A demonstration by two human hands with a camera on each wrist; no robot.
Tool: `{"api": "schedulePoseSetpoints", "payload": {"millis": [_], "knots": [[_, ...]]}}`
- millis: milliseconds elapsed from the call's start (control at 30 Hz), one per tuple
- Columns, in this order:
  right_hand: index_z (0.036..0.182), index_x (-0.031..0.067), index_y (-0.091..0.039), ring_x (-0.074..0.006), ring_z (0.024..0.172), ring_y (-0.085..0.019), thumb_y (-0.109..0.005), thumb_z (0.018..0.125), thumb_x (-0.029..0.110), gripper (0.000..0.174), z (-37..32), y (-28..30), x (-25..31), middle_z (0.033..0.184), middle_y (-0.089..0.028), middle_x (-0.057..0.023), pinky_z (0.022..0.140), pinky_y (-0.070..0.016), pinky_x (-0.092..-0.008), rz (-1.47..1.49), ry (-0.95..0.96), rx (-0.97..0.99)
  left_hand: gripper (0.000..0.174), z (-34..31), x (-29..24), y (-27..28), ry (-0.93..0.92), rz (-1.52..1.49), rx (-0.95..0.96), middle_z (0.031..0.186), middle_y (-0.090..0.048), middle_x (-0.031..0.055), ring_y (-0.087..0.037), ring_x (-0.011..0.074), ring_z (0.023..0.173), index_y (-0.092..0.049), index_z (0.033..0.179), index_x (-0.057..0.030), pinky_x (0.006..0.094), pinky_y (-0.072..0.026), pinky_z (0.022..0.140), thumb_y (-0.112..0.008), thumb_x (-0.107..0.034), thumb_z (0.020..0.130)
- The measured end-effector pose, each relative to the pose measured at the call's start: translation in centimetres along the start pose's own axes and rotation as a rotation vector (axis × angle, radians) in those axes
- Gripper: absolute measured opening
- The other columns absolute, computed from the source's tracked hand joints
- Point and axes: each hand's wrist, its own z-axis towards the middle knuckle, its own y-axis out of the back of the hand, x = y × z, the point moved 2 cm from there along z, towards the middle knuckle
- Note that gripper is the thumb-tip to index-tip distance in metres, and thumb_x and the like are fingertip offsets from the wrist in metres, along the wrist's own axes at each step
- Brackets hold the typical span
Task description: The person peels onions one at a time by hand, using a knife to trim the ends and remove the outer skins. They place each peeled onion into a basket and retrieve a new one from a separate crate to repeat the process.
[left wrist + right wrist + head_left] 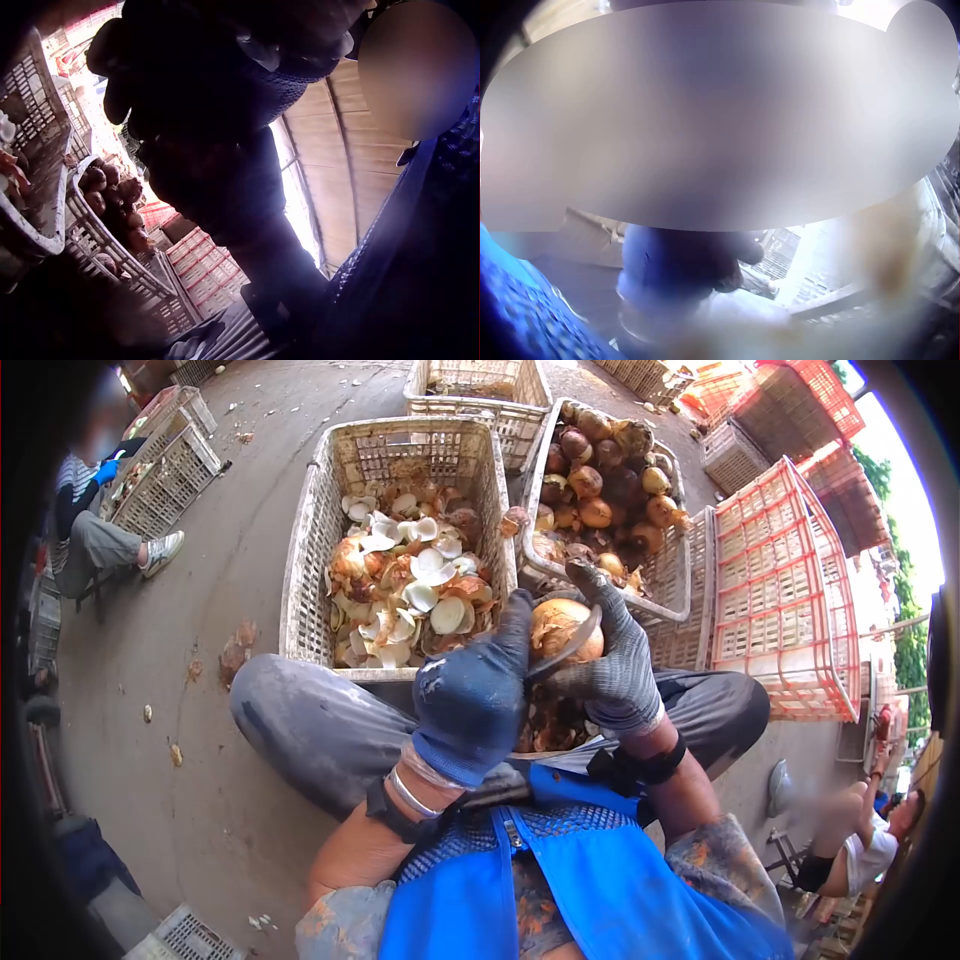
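Observation:
In the head view my left hand (465,705), in a dark blue glove, grips a knife (572,645); its handle is hidden in the fist. The curved blade lies across the near right side of a brown-skinned onion (553,626). My right hand (622,660), in a grey glove, holds that onion from the right, with fingers above and below it. The onion is held over my lap, near the front rims of two crates. Dark gloves fill the upper left wrist view in deep shade. Much of the right wrist view is blurred.
A crate (300,595) of onion peels and pale cut pieces stands ahead on the left. Beside it, another crate (683,575) holds whole onions. Red-and-white crates (790,595) are stacked to the right. People sit at far left and lower right.

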Motion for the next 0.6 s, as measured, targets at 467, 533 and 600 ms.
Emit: {"api": "schedulePoseSetpoints", "payload": {"millis": [467,533,600], "knots": [[0.158,0.0049,-0.036,-0.0225,0.109,-0.068,-0.092,0.061,0.025,0.114,-0.5,1.8,-1.4,0.122,-0.067,-0.0130,0.094,-0.0573,-0.0361,0.434,-0.038,-0.108,0.044,-4.9,7.2,-2.5,0.648,0.077,0.280,0.081,-0.073,0.0197,-0.071,0.0353,0.072,-0.067,0.134,-0.0068,0.0432,-0.0569,0.065,-0.062,-0.010,0.090],[0.159,0.0083,-0.035,-0.0219,0.117,-0.064,-0.099,0.054,0.021,0.124,0.1,1.6,-1.5,0.132,-0.063,-0.0110,0.100,-0.0540,-0.0363,0.426,0.018,-0.061,0.045,-3.0,5.8,-2.5,0.281,-0.127,-0.120,0.082,-0.074,0.0178,-0.071,0.0350,0.067,-0.068,0.131,-0.0064,0.0431,-0.0576,0.062,-0.066,-0.009,0.086],[0.160,0.0084,-0.035,-0.0220,0.119,-0.063,-0.100,0.054,0.020,0.125,0.5,1.1,-1.8,0.134,-0.062,-0.0107,0.104,-0.0518,-0.0367,0.444,0.069,-0.063,0.045,-2.4,3.3,-2.0,0.314,-0.253,-0.085,0.088,-0.077,0.0155,-0.075,0.0275,0.071,-0.068,0.131,-0.0055,0.0379,-0.0596,0.065,-0.070,-0.007,0.086]]}}
